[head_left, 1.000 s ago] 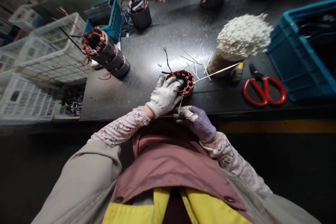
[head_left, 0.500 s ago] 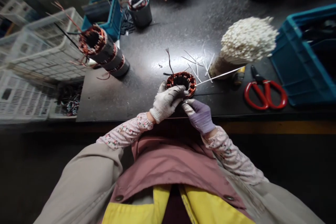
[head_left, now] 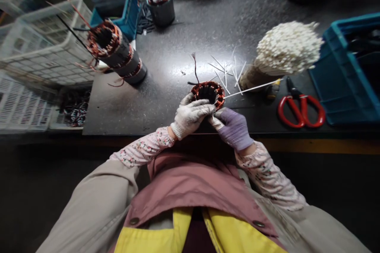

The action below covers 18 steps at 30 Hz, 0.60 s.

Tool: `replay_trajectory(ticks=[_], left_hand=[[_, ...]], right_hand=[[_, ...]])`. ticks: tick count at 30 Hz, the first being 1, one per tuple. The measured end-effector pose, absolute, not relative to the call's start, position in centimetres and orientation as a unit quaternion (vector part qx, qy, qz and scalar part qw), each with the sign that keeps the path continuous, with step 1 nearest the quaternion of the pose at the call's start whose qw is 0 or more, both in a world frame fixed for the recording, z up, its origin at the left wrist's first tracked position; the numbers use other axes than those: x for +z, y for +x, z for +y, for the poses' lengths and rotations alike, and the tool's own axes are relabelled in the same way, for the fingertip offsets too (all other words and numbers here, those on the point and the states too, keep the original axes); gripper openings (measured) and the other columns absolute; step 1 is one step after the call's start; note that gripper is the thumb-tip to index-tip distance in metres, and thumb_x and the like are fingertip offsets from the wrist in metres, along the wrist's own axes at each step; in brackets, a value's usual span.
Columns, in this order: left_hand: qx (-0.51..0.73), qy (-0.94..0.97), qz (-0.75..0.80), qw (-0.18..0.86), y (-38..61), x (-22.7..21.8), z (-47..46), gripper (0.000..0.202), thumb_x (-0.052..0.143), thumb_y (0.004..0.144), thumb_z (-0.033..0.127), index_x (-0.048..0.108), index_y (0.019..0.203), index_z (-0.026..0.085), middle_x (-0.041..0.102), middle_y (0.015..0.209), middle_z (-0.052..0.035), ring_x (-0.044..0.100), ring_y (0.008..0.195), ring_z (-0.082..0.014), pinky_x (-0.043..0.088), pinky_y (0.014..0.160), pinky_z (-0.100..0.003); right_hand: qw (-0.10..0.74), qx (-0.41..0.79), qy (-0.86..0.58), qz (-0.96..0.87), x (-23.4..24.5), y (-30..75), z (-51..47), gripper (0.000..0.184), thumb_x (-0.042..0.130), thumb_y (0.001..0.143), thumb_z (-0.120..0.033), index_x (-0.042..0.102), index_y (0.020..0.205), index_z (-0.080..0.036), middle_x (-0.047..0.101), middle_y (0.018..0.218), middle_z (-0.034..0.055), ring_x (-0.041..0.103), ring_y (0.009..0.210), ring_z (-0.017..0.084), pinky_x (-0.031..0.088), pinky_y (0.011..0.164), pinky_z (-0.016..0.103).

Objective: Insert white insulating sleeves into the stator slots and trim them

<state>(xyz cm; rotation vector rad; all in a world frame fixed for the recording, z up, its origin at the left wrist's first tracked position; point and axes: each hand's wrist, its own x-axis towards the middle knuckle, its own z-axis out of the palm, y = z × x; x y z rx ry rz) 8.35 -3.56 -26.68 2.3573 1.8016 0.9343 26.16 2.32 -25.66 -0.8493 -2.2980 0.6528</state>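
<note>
A motor stator (head_left: 220, 91) wound with copper wire stands at the front of the dark table, a twisted wire lead (head_left: 195, 69) rising from its far left rim. My left hand (head_left: 191, 115), in a white glove, is closed around its near left side. On the near right, my right hand (head_left: 233, 125) in a purple and white glove pinches at the stator's edge with thumb and finger together. What lies in that pinch is too small to make out. One long white cord (head_left: 252, 89) stretches from the stator's right rim toward upper right.
A thick bundle of white cords (head_left: 287, 49) stands at right, beside red-handled cutters (head_left: 301, 110) and a blue bin (head_left: 341, 83). Loose white pieces (head_left: 227, 72) lie behind the stator. Stacked stators (head_left: 118, 53), another stator (head_left: 162, 8) and white crates (head_left: 50, 51) stand left.
The view has shifted slightly. My right hand has moved a little to the right and stays close to the stator's near edge. My left hand keeps its hold.
</note>
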Motion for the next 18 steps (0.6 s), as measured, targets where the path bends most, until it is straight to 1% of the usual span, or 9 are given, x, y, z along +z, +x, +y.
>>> replay_trajectory(ticks=[3, 5, 7, 9, 12, 14, 15, 17, 18], left_hand=[[0.302, 0.762, 0.573, 0.018, 8.3, -26.4, -3.6, 0.025, 0.048, 0.096, 0.025, 0.071, 0.104, 0.030, 0.075, 0.109, 0.0012, 0.065, 0.115, -0.0142, 0.029, 0.116, -0.046], [0.306, 0.761, 0.571, 0.018, 8.2, -26.1, -3.6, 0.025, 0.047, 0.097, 0.026, 0.071, 0.103, 0.030, 0.075, 0.108, 0.0012, 0.066, 0.114, -0.0143, 0.030, 0.116, -0.045], [0.309, 0.761, 0.569, 0.019, 8.2, -25.8, -3.6, 0.025, 0.046, 0.097, 0.027, 0.071, 0.103, 0.028, 0.076, 0.107, 0.0005, 0.067, 0.111, -0.0145, 0.032, 0.115, -0.044], [0.309, 0.760, 0.570, 0.024, 8.2, -25.5, -3.5, 0.024, 0.047, 0.097, 0.028, 0.070, 0.103, 0.027, 0.076, 0.106, -0.0003, 0.068, 0.109, -0.0145, 0.032, 0.114, -0.043], [0.295, 0.753, 0.587, 0.041, 8.3, -25.2, -3.3, 0.023, 0.049, 0.097, 0.030, 0.071, 0.104, 0.026, 0.076, 0.107, -0.0023, 0.068, 0.109, -0.0149, 0.033, 0.115, -0.042], [0.288, 0.748, 0.595, 0.051, 8.3, -24.9, -3.1, 0.024, 0.050, 0.097, 0.033, 0.070, 0.106, 0.026, 0.075, 0.108, -0.0031, 0.068, 0.108, -0.0147, 0.034, 0.114, -0.041], [0.287, 0.750, 0.594, 0.054, 8.2, -24.6, -3.1, 0.024, 0.049, 0.097, 0.033, 0.070, 0.108, 0.025, 0.075, 0.109, -0.0033, 0.068, 0.108, -0.0143, 0.035, 0.114, -0.040], [0.275, 0.767, 0.578, 0.052, 8.1, -24.1, -3.0, 0.025, 0.049, 0.098, 0.032, 0.069, 0.112, 0.027, 0.072, 0.117, -0.0033, 0.065, 0.113, -0.0139, 0.036, 0.113, -0.039], [0.260, 0.780, 0.567, 0.050, 8.0, -23.8, -2.9, 0.025, 0.050, 0.097, 0.033, 0.069, 0.112, 0.028, 0.070, 0.123, -0.0030, 0.063, 0.117, -0.0145, 0.036, 0.113, -0.039]], right_hand=[[0.282, 0.172, -0.343, -0.879, -25.9, 26.4, 2.0, 0.029, 0.054, 0.091, -0.042, 0.071, 0.079, -0.021, 0.068, 0.075, 0.0049, 0.059, 0.066, 0.015, 0.040, 0.059, 0.026], [0.263, 0.108, -0.369, -0.885, -25.2, 26.3, 2.0, 0.033, 0.052, 0.092, -0.046, 0.072, 0.086, -0.020, 0.069, 0.079, 0.0068, 0.057, 0.065, 0.015, 0.033, 0.055, 0.027], [0.229, 0.066, -0.366, -0.899, -24.2, 26.0, 2.2, 0.037, 0.048, 0.094, -0.047, 0.071, 0.091, -0.017, 0.067, 0.079, 0.0086, 0.054, 0.060, 0.014, 0.024, 0.053, 0.028], [0.207, 0.049, -0.325, -0.921, -23.3, 25.9, 2.4, 0.039, 0.044, 0.096, -0.043, 0.069, 0.085, -0.015, 0.065, 0.073, 0.0091, 0.048, 0.054, 0.013, 0.017, 0.052, 0.030], [0.215, 0.043, -0.211, -0.953, -22.3, 27.1, 1.8, 0.039, 0.043, 0.096, -0.037, 0.064, 0.070, -0.016, 0.059, 0.061, 0.0063, 0.039, 0.047, 0.011, 0.012, 0.052, 0.030], [0.237, 0.072, -0.152, -0.957, -21.8, 28.7, 0.9, 0.037, 0.050, 0.093, -0.036, 0.060, 0.062, -0.018, 0.054, 0.053, 0.0037, 0.036, 0.046, 0.010, 0.012, 0.051, 0.030], [0.253, 0.103, -0.153, -0.950, -21.6, 29.5, 0.6, 0.035, 0.054, 0.090, -0.036, 0.060, 0.060, -0.019, 0.054, 0.052, 0.0030, 0.036, 0.046, 0.010, 0.014, 0.050, 0.030], [0.305, 0.227, -0.218, -0.899, -21.3, 30.2, 0.3, 0.030, 0.061, 0.085, -0.038, 0.061, 0.061, -0.020, 0.059, 0.057, 0.0032, 0.041, 0.048, 0.010, 0.021, 0.048, 0.028], [0.330, 0.295, -0.260, -0.858, -21.3, 29.9, 0.4, 0.029, 0.062, 0.084, -0.042, 0.062, 0.065, -0.020, 0.062, 0.062, 0.0036, 0.045, 0.050, 0.010, 0.026, 0.048, 0.027]])
